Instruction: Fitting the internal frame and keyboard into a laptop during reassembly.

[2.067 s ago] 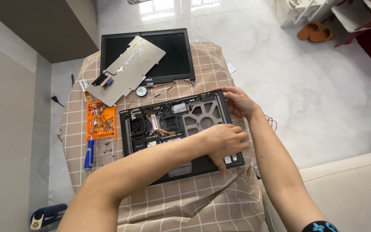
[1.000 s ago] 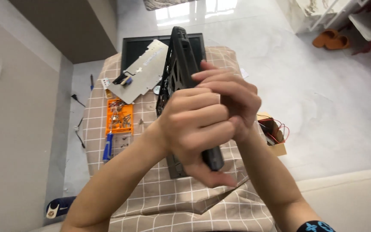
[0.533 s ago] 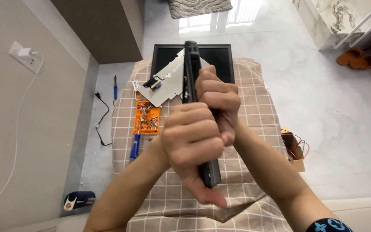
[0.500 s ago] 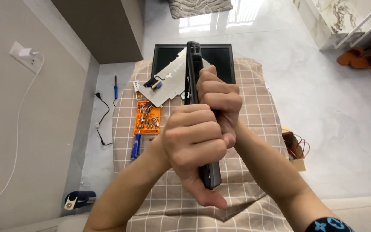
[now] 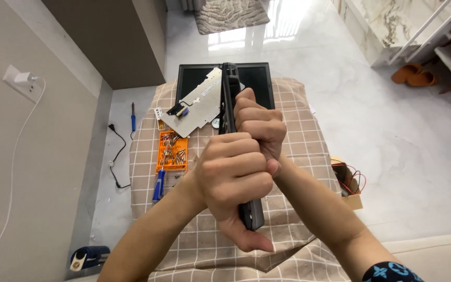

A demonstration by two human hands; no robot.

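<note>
a head-worn camera looks down at a small table draped in a beige checked cloth, standing on a pale glossy floor. both of the person's hands are raised above the middle of the table, holding a black laptop base on its edge, so that only its thin side faces the camera, running from near to far. the left hand is clenched around the near part of the base, fingers wrapped over the top edge and thumb pointing down toward the near corner. the right hand grips it just beyond, fingers curled tight over the same edge, the two hands touching. which face of the base points left or right is hard to tell from this angle. on the far side of the table lies a flat black screen panel, and a silvery keyboard plate leans across its left part. to the left sit an orange tray of small screws and a blue-handled screwdriver just near it. judging by this, the step in hand is turning the base over mid-air; the next move would call for a firm two-handed hold and a bare patch of cloth to lower it on, away from the screws.
</note>
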